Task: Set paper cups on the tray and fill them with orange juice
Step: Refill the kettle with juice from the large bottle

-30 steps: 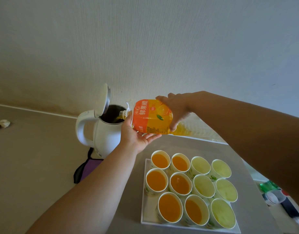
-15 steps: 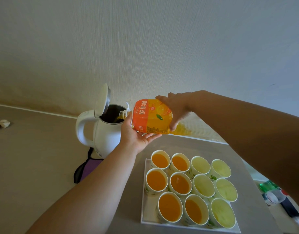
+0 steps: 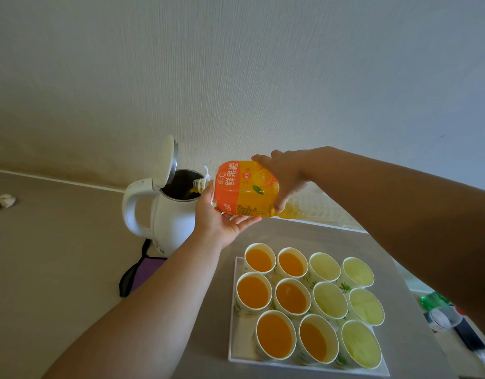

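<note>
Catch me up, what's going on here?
A person holds an orange juice bottle on its side, its neck over the open white kettle. The right hand grips the base end; the left hand supports it from beneath near the neck. On the tray, six paper cups hold orange juice; the five pale cups beside them have unclear contents.

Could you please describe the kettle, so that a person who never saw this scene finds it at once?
Find the white tray of paper cups on the grey table. Just beyond its far left corner, near the wall, stands the kettle. It alone has a big handle and a raised lid, and the juice bottle is tipped over its opening.
</note>
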